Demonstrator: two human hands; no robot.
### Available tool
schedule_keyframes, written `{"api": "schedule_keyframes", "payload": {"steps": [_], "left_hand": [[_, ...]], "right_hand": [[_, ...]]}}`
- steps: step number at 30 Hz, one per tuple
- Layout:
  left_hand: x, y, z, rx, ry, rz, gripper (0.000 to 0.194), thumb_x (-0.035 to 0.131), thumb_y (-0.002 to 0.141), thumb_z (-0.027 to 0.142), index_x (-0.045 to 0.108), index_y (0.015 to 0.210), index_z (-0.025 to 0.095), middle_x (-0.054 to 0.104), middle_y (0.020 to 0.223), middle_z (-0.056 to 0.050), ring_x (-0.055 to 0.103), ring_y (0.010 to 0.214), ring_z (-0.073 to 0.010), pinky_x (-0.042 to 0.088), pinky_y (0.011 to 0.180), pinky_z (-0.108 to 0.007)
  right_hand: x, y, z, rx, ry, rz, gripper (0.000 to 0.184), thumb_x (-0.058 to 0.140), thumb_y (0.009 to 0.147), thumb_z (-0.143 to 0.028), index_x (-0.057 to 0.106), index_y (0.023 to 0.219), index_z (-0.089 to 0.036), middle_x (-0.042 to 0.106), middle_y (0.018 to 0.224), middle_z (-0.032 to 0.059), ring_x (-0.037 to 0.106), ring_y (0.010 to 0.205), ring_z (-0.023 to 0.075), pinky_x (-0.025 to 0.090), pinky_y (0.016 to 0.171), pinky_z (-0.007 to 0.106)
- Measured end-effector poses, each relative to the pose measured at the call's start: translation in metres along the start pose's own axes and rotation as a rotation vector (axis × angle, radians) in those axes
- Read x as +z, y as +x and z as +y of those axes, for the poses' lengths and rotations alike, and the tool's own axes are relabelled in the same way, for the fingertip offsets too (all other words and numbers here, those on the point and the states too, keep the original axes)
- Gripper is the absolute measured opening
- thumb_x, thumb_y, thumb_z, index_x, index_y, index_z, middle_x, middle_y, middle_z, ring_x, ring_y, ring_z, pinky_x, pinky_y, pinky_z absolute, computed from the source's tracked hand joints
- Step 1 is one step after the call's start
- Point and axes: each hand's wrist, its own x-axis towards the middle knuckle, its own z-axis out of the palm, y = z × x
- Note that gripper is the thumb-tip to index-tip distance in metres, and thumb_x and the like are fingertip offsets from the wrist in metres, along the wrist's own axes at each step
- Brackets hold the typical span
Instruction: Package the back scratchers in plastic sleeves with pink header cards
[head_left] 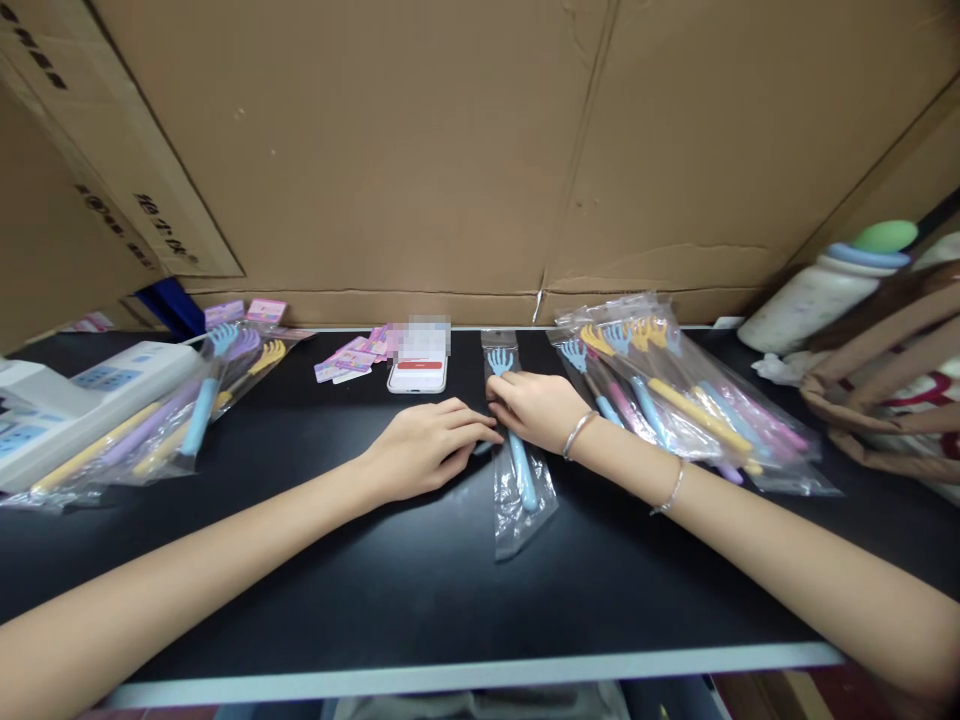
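Bending over a clear bag [511, 540], the fingers of our right hand [541, 405] bunch together; we cannot tell whether they pinch it. Our left hand [426, 445] has its fingers loosely spread, tips at the bag's edge. Inside, the blue back scratcher [520, 470] lies on the black table [375, 590].

Clear, crinkled plastic with bright glints on the bag [508, 542] around the scratcher [522, 478]; smooth, softly glossy blue plastic along its handle. Under both, smooth black worktop [315, 610] with a dull sheen. Behind, matt brown cardboard [390, 150], creased in places. Also smooth white plastic on the power strip [135, 365], shiny, metal-looking bracelets [578, 436], and soft brown cloth straps [885, 325].
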Motion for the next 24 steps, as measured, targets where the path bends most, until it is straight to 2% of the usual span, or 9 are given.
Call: {"api": "schedule_keyframes", "payload": {"steps": [12,21,24], "left_hand": [[0.001,0.000,-0.001,-0.001,-0.042,0.007,0.030,0.040,0.088,0.014,0.060,0.110,0.022,0.064,0.112,-0.001,0.055,0.102,-0.0133,0.048,0.086,-0.026],[0.000,0.000,0.000,0.147,0.057,0.030,0.039,0.039,0.089,0.013,0.055,0.121,0.028,0.059,0.123,0.001,0.053,0.105,-0.0161,0.048,0.089,-0.029],[0.001,0.000,0.000,0.149,0.053,0.028,0.038,0.039,0.089,0.014,0.056,0.120,0.028,0.060,0.122,0.000,0.053,0.106,-0.0156,0.048,0.089,-0.029]], "right_hand": [[0.012,0.005,0.001,0.000,0.028,0.057,0.027,0.031,0.094,-0.026,0.055,0.099,-0.016,0.063,0.094,0.0061,0.061,0.078,0.0146,0.031,0.058,0.026],[0.018,0.006,0.004,-0.036,0.086,0.065,0.025,0.034,0.092,-0.020,0.053,0.107,-0.016,0.064,0.098,0.0067,0.061,0.077,0.0138,0.033,0.057,0.025],[0.018,0.006,0.004,-0.031,0.084,0.061,0.023,0.036,0.091,-0.020,0.054,0.104,-0.016,0.065,0.096,0.0060,0.061,0.079,0.0144,0.033,0.058,0.025]]}}
